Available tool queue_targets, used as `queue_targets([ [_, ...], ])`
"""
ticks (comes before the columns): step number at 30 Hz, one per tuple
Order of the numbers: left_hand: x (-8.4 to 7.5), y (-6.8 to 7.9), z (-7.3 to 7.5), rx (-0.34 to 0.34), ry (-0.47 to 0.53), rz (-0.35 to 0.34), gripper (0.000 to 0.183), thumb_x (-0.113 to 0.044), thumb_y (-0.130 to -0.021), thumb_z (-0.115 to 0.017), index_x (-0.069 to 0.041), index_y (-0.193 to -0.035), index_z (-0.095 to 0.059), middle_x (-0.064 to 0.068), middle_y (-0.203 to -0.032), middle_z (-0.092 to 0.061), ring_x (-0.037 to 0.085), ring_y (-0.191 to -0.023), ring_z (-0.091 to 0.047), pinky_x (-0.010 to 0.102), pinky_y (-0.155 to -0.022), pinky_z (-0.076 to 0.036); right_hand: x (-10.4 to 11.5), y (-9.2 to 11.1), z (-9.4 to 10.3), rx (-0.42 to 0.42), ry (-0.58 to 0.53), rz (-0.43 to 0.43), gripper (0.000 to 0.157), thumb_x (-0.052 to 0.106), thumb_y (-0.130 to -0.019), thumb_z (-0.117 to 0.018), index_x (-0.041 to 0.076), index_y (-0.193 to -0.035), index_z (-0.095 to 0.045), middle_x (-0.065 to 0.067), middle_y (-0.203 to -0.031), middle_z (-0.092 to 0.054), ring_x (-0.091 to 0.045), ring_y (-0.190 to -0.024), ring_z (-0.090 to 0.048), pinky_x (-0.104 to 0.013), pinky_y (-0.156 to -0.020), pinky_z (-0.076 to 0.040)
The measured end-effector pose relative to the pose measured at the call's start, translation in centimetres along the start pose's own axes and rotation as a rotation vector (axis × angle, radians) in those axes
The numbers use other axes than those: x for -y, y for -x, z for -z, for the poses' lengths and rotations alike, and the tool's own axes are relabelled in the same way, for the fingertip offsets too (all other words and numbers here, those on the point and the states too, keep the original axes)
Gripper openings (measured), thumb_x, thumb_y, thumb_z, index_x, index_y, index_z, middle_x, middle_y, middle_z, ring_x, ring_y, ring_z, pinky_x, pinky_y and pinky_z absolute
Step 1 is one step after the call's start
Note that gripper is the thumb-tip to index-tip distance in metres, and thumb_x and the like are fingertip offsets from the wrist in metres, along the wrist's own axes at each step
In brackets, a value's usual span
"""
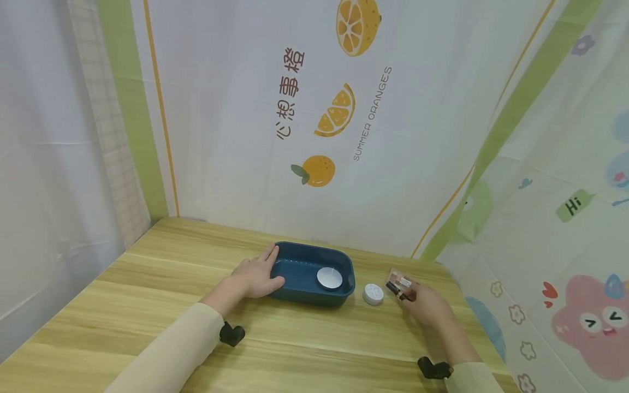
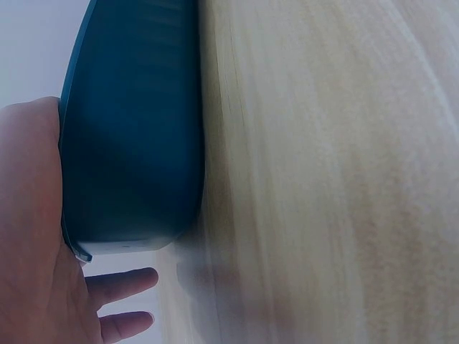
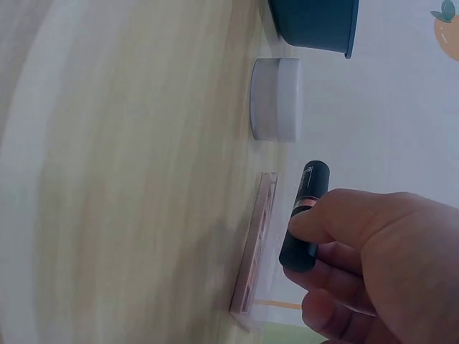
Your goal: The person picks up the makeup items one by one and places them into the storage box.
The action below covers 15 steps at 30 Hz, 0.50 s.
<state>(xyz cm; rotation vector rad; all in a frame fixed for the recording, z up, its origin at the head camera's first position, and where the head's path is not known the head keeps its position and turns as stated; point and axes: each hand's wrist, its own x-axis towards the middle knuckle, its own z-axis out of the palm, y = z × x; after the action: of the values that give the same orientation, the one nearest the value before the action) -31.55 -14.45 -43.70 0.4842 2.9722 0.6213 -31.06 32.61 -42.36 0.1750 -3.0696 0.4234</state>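
Observation:
A dark blue bin (image 1: 310,298) stands on the table with a round, white-topped item (image 1: 330,277) inside it. At the bin's left end, my left hand (image 1: 256,277) rests against the rim, its visible fingers extended. My right hand (image 1: 431,305) pinches a black lipstick tube (image 3: 308,208) with a rose-gold band between thumb and fingers, held above the table. Beneath and behind the lipstick lies a flat, pinkish eyeshadow palette (image 1: 395,274). Between bin and palette sits a small round jar (image 3: 276,99) with a white lid.
The wooden table (image 1: 295,349) extends in front of the bin and off to the left. A white curtain (image 1: 236,136) printed with oranges hangs along the back edge, and another printed curtain (image 1: 540,245) hangs at the right.

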Motion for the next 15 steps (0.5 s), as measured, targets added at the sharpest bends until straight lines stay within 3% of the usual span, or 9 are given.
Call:
queue_targets([
  [10,0.0,-0.1,0.1,0.014,-0.010,0.005,0.093,-0.048,-0.106,-0.049,-0.005,-0.177,-0.007,0.018,-0.186,-0.007,0.054,-0.158,-0.040,0.073,-0.130,-0.025,0.9,-0.7,0.4,0.002,0.003,0.017,0.019,0.024,-0.100,-0.074,0.008,-0.110,-0.076,-0.005,-0.101,-0.077,-0.022,-0.088,-0.067,-0.051,-0.080,-0.057],
  [15,-0.1,0.0,0.1,0.015,-0.016,0.006,0.093,-0.049,-0.107,-0.047,-0.006,-0.177,-0.005,0.016,-0.187,-0.005,0.052,-0.160,-0.040,0.072,-0.131,-0.025,1.7,-0.8,0.5,0.002,-0.001,0.023,0.024,0.025,-0.101,-0.074,0.006,-0.115,-0.077,-0.006,-0.106,-0.078,-0.024,-0.096,-0.072,-0.054,-0.088,-0.059],
])
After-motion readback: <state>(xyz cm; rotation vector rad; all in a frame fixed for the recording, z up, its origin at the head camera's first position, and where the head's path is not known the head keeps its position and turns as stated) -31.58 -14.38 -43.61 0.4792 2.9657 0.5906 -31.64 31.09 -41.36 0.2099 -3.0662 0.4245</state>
